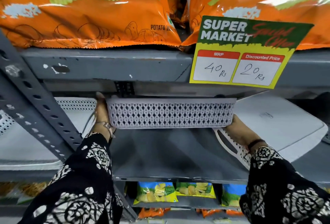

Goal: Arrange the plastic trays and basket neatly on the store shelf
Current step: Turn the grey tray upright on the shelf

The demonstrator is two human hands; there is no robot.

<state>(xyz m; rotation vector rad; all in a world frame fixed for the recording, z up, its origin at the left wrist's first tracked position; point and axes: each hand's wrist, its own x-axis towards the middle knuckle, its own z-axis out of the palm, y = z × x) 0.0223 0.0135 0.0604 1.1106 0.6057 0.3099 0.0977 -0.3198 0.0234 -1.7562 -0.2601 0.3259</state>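
Observation:
A long grey plastic basket [170, 113] with a woven lattice wall is held just above the grey metal shelf [169, 159], in the middle. My left hand [101, 113] grips its left end and my right hand [239, 129] grips its right end from below. A white plastic tray [278, 122] with a perforated handle end lies on the shelf to the right, partly under my right wrist. On the left, beyond the upright, sits another white tray [23, 145] with a perforated rim.
A slotted grey shelf upright [35, 102] slants across the left. The upper shelf carries orange chip bags [85, 15] and a yellow price card [244, 52] hangs over its edge. Below are yellow-green snack packets [175, 191].

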